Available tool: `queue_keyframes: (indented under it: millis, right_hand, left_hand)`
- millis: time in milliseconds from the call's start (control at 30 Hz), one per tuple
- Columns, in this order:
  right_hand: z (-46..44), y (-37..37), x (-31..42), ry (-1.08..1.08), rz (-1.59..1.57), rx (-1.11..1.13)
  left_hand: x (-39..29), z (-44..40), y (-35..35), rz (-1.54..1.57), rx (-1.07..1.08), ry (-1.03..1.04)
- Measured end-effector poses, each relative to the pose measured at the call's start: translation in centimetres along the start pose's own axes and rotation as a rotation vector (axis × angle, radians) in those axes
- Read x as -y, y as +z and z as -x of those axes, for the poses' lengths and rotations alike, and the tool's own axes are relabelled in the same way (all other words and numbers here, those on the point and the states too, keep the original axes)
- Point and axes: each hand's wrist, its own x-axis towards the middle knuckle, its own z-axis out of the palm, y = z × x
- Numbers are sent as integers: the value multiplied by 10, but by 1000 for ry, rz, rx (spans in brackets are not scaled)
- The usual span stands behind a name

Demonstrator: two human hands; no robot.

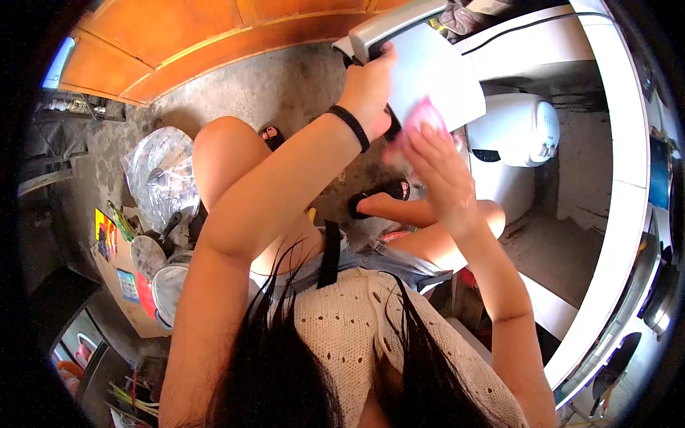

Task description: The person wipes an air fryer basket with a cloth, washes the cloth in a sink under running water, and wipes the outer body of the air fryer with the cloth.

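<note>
Gripping white casing point(432, 71), left hand point(371, 82) curled at its dark edge | right hand point(441, 171) holding pink cloth point(427, 114) (partly blurred) against it, fingers close together | casing near rounded white appliance point(510, 127)

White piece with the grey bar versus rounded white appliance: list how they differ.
The white piece shows a broad, flat-looking face; the appliance bulges. The left hand grips the white piece, and the right hand has a pink cloth at it; neither hand touches the appliance. Both look pale and smooth.
</note>
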Motion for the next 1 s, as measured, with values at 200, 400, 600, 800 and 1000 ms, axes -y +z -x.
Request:
queue_keyframes:
  millis: [200,400,600,800,1000]
  right_hand:
    - [59,-24,-23,492,-53,-210]
    - [0,-29,6,421,-88,-280]
    - [-6,7,-2,110,-19,-192]
    - [8,25,1,134,-24,-270]
    - [36,15,-42,164,115,-405]
  left_hand:
    - [-28,24,13,4,27,-24]
    - [-4,20,14,-54,63,-84]
    - [4,27,8,-120,136,-262]
    - [4,29,-3,-253,107,-210]
    - [9,38,1,-290,210,-16]
